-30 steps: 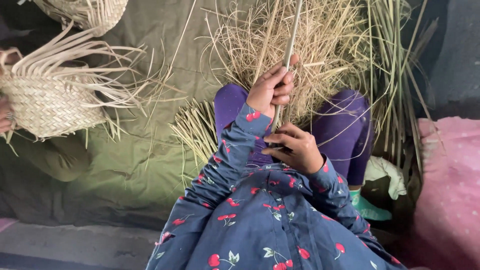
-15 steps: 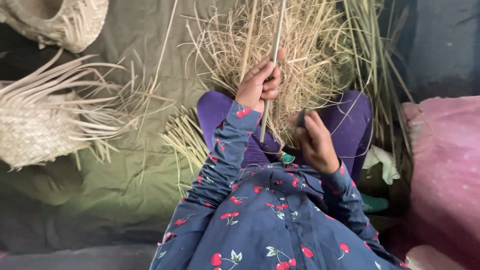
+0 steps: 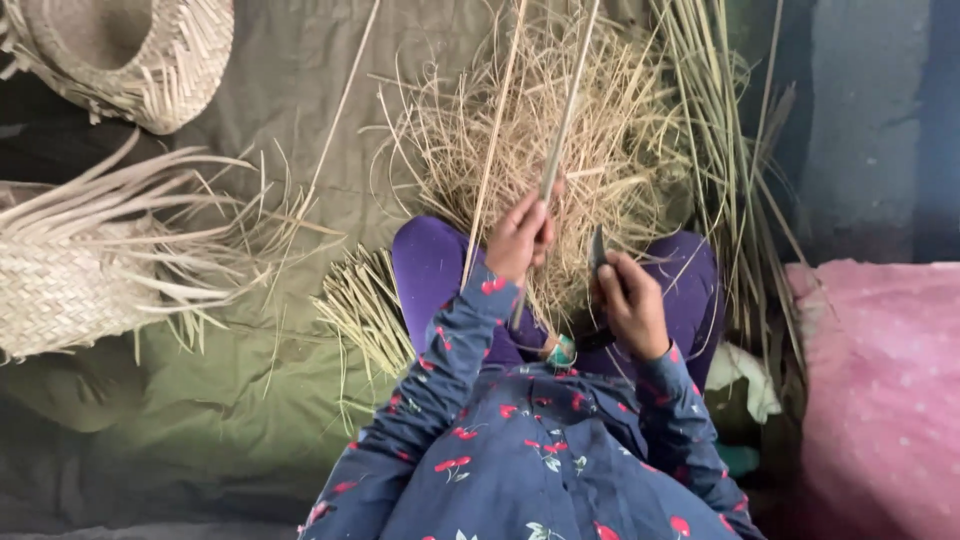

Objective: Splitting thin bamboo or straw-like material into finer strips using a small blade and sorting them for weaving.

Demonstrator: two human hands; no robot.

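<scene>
Your left hand (image 3: 520, 238) grips a long reed stalk (image 3: 562, 120) over your lap, above the straw pile (image 3: 560, 150). Your right hand (image 3: 632, 305) clasps a dark blade (image 3: 598, 250) just beside it. Risk: the blade slips toward the left fingers if the stalk bends.

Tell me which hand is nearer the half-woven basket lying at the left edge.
Left. The left hand, gripping a long reed, is closer to the half-woven basket; the right hand, holding a dark blade, sits farther right.
</scene>
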